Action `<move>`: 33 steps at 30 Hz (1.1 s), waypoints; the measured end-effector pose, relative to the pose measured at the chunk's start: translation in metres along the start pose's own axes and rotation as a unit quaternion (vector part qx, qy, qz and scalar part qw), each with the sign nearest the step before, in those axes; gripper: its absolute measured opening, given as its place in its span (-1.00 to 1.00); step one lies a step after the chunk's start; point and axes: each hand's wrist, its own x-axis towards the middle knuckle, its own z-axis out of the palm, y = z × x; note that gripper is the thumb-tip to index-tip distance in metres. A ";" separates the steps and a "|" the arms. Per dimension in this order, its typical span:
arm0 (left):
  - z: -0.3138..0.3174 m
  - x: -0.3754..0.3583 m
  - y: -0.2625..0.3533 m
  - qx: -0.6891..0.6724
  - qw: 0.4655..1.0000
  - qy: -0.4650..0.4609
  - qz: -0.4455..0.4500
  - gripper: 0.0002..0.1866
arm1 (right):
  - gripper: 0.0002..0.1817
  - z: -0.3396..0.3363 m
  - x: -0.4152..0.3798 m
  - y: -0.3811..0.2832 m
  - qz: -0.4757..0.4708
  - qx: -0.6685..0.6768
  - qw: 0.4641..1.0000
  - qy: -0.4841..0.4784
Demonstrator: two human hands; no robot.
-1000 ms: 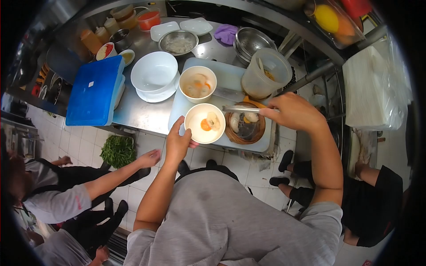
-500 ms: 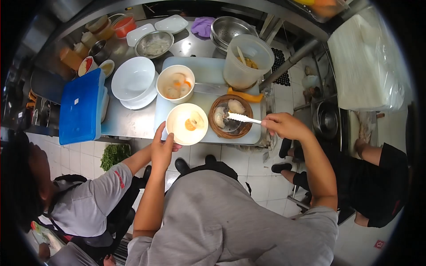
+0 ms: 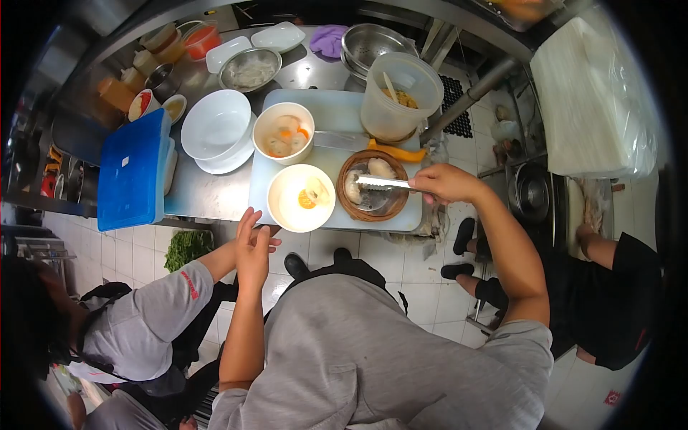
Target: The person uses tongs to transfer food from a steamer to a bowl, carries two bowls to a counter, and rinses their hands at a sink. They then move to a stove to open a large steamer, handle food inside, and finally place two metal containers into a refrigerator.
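Observation:
My right hand (image 3: 444,184) is closed around the end of a pair of tongs (image 3: 387,183). Their serrated tips reach over a round bamboo steamer (image 3: 393,210), touching or just above a pale dumpling (image 3: 352,186); a second dumpling (image 3: 381,168) lies beside it. My left hand (image 3: 252,247) is open, fingers spread, just below a white paper bowl (image 3: 276,215) and apart from it. That bowl holds a dumpling with an orange topping (image 3: 308,198). Behind it stands another paper bowl (image 3: 266,153) with several orange-topped dumplings in liquid.
A cutting board (image 3: 337,107) carries a knife (image 3: 344,140) with a yellow handle and a clear plastic tub (image 3: 390,118). White bowls (image 3: 215,129) and a blue-lidded container (image 3: 129,172) stand left. A co-worker's arm (image 3: 221,261) reaches in behind my left hand.
My left hand has let go of the front paper bowl and drawn back slightly toward me. My right hand has moved the tongs a little left and up, over the left dumpling.

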 end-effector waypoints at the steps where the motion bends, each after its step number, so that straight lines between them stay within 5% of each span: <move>1: -0.001 -0.002 0.000 0.000 1.000 0.003 0.001 -0.60 | -0.58 -0.002 0.003 0.004 -0.003 0.022 1.000 -0.016; 6: -0.002 -0.011 -0.003 0.003 1.000 0.020 0.004 -0.62 | -0.60 -0.005 0.015 0.026 -0.007 0.098 0.993 -0.063; 15: 0.001 -0.018 0.000 0.014 0.999 0.040 0.011 -0.65 | -0.55 -0.026 0.013 -0.002 0.004 -0.047 0.998 -0.036; 33: -0.006 -0.026 -0.007 0.029 0.998 0.053 -0.004 -0.65 | -0.57 -0.032 0.023 -0.001 -0.010 -0.047 0.997 -0.058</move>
